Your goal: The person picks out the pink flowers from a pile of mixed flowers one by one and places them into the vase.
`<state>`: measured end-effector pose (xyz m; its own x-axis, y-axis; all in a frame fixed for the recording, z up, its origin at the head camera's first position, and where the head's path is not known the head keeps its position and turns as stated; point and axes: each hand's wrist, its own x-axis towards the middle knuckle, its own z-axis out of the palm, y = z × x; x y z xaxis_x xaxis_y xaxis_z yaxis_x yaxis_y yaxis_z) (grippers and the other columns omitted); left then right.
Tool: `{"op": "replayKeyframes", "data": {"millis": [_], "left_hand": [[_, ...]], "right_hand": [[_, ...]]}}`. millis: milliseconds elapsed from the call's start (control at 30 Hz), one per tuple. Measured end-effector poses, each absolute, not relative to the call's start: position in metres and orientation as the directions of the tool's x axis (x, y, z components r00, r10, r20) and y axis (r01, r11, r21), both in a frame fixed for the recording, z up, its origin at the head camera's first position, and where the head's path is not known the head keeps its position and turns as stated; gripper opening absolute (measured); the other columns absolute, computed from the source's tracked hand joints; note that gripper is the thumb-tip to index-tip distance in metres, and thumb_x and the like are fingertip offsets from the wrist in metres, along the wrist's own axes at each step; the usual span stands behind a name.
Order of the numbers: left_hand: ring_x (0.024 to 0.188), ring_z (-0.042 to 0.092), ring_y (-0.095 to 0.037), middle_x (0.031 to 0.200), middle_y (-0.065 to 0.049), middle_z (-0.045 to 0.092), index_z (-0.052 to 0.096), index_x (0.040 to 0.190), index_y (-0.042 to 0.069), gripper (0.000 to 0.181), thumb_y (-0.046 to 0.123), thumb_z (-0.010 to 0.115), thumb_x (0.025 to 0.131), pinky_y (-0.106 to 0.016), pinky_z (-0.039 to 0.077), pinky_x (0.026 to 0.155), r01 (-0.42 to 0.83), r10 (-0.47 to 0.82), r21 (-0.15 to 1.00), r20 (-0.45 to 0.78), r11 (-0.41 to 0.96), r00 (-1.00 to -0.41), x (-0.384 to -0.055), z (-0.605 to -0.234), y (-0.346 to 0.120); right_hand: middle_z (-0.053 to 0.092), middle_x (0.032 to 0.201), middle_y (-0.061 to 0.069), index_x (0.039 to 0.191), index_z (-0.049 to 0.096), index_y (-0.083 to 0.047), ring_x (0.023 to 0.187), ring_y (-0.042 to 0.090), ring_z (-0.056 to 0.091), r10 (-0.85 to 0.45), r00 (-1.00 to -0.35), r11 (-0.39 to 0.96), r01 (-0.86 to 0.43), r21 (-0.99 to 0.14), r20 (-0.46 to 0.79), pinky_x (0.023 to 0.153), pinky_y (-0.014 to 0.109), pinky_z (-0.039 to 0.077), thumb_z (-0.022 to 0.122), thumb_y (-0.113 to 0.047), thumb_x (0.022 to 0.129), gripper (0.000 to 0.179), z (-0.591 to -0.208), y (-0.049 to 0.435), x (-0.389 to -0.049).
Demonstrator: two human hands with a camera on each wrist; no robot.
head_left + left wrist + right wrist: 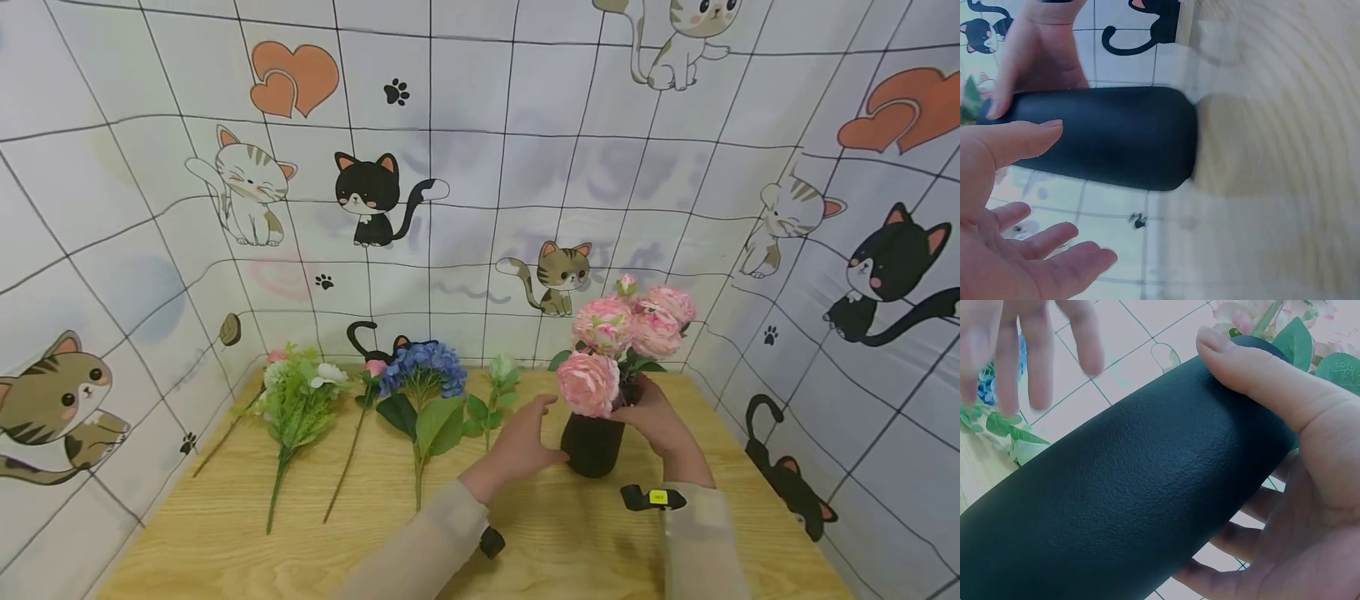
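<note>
A black vase with a finely textured surface holds several pink peonies and green leaves. My right hand grips it near the rim; in the right wrist view the thumb lies across the front and the fingers are round the far side. To the left of the vase is my left hand, its fingers spread apart. In the left wrist view that thumb overlaps the vase, but whether it touches cannot be told.
On the wooden table, left of the vase, lie a green bunch with white flowers, a pink-tipped stem, a blue hydrangea and a pale green rose. A cat-patterned cloth encloses the back and sides.
</note>
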<state>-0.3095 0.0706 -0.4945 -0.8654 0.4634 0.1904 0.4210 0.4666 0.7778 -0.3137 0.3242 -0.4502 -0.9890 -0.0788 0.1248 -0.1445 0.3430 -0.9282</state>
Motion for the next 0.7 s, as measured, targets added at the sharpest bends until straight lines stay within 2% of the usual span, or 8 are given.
{"op": "replayKeyframes", "data": {"millis": [200,333,500,700], "left_hand": [[0.145,0.054,-0.035,0.16,-0.015,0.052,0.037,0.164,0.016,0.088,0.023,0.086,0.092,-0.056,0.051,0.111,0.449,0.423,0.741,0.244,0.5,-0.873,-0.301,-0.479,0.033],[0.144,0.053,-0.036,0.161,-0.015,0.05,0.039,0.163,0.014,0.083,0.022,0.084,0.094,-0.057,0.051,0.111,0.466,0.405,0.714,0.273,0.523,-0.873,-0.296,-0.474,0.009],[0.143,0.054,-0.036,0.159,-0.015,0.051,0.04,0.162,0.011,0.077,0.021,0.081,0.097,-0.056,0.051,0.11,0.463,0.378,0.695,0.288,0.55,-0.88,-0.295,-0.477,-0.018],[0.143,0.053,-0.041,0.157,-0.019,0.051,0.041,0.16,0.009,0.074,0.021,0.08,0.097,-0.062,0.048,0.112,0.413,0.299,0.715,0.289,0.564,-0.91,-0.3,-0.476,-0.053]], "right_hand": [[0.042,0.157,0.036,0.16,0.026,0.011,0.142,0.046,0.046,-0.1,-0.985,0.338,-0.169,-0.926,0.143,0.092,0.017,0.052,0.079,-0.006,0.09,0.089,-0.449,0.323,-0.312],[0.04,0.158,0.036,0.161,0.025,0.011,0.144,0.048,0.045,-0.091,-0.987,0.356,-0.158,-0.921,0.134,0.097,0.023,0.053,0.08,-0.008,0.09,0.091,-0.448,0.322,-0.311],[0.04,0.158,0.035,0.161,0.024,0.011,0.144,0.048,0.045,-0.089,-0.987,0.377,-0.159,-0.912,0.136,0.095,0.021,0.052,0.079,-0.009,0.091,0.092,-0.447,0.323,-0.311],[0.042,0.156,0.035,0.16,0.027,0.01,0.141,0.046,0.046,-0.095,-0.984,0.383,-0.175,-0.907,0.149,0.092,0.017,0.05,0.08,-0.008,0.09,0.09,-0.448,0.32,-0.312]]}}
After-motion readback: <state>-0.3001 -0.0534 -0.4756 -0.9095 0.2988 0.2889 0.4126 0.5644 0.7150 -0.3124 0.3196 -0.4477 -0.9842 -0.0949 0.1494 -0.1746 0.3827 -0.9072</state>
